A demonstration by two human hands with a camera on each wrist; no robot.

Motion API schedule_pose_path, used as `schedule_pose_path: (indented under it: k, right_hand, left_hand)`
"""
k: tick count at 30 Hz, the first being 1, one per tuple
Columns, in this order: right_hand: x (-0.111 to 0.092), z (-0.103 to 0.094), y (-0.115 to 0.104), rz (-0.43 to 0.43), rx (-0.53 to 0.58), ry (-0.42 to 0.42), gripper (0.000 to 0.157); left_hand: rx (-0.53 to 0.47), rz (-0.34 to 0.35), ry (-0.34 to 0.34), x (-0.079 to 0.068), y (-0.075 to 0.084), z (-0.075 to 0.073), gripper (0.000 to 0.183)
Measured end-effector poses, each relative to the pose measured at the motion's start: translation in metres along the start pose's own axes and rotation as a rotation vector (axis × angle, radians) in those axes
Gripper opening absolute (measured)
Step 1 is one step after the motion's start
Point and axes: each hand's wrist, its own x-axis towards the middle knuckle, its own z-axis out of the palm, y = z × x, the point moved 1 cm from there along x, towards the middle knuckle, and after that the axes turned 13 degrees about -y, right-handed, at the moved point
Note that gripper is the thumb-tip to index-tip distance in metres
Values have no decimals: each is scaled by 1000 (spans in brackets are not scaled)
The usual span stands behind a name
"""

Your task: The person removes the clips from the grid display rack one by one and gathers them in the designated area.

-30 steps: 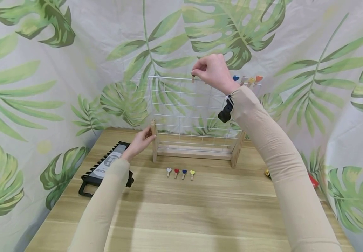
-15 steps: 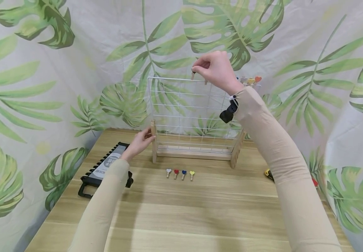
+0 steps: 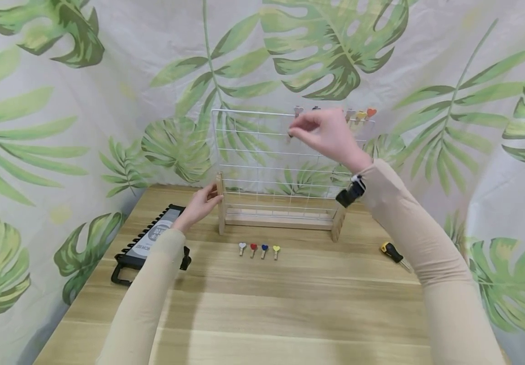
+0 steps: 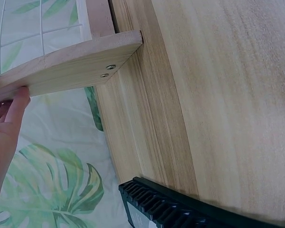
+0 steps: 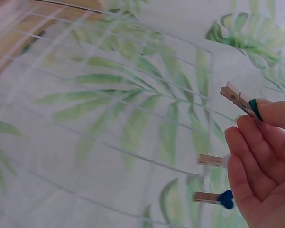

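My right hand (image 3: 328, 133) pinches a small wooden clothespin (image 5: 239, 99) between thumb and fingertips. A dark green piece at its held end is partly covered by the thumb. In the head view the hand overlaps the upper part of a white wire grid (image 3: 257, 152). My left hand (image 3: 200, 207) grips the left wooden upright (image 4: 76, 66) of the grid's stand, thumb on the near face. Along the top wire sit several heart clothespins, among them a white one (image 3: 298, 110), a yellow one (image 3: 361, 115) and an orange one (image 3: 371, 112).
On the table (image 3: 262, 309), before the stand, several heart clothespins lie in a row, from white (image 3: 242, 246) to yellow (image 3: 276, 250). A black and grey case (image 3: 155, 238) lies left, beside my left forearm. A yellow-black screwdriver (image 3: 391, 251) lies at the right.
My right hand has come away from the top wire with the green clothespin, moving down and to the right. More clips on the wire and the screwdriver now show. My left hand stays put.
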Motion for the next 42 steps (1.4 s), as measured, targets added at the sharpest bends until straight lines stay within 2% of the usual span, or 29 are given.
schedule_pose_path:
  k: [4, 11, 12, 16, 18, 19, 28, 34, 42]
  right_hand:
    - [-24, 25, 15, -1, 29, -71, 13]
    - [-61, 78, 46, 73, 95, -174, 13]
    - [-65, 86, 51, 82, 109, -186, 13]
    - [-81, 117, 69, 153, 148, -242, 14]
    - [-88, 133, 77, 188, 170, -267, 15]
    - [-92, 141, 81, 205, 176, -275, 15]
    - [-119, 206, 112, 270, 259, -396, 12]
    - [-125, 229, 121, 284, 273, -432, 14]
    - [-125, 243, 120, 400, 372, -538, 17]
  left_hand:
    - [-9, -3, 0, 1, 0, 1, 61]
    - [-13, 4, 3, 1, 0, 1, 60]
    - [-16, -5, 0, -1, 5, 1, 60]
    - [-8, -13, -3, -2, 6, 0, 60]
    - [7, -18, -1, -2, 5, 0, 61]
    - [18, -13, 6, 0, -1, 0, 61]
    - [59, 0, 19, 0, 1, 0, 60]
    - [62, 5, 14, 0, 1, 1, 60]
    - [40, -16, -4, 0, 0, 2, 63]
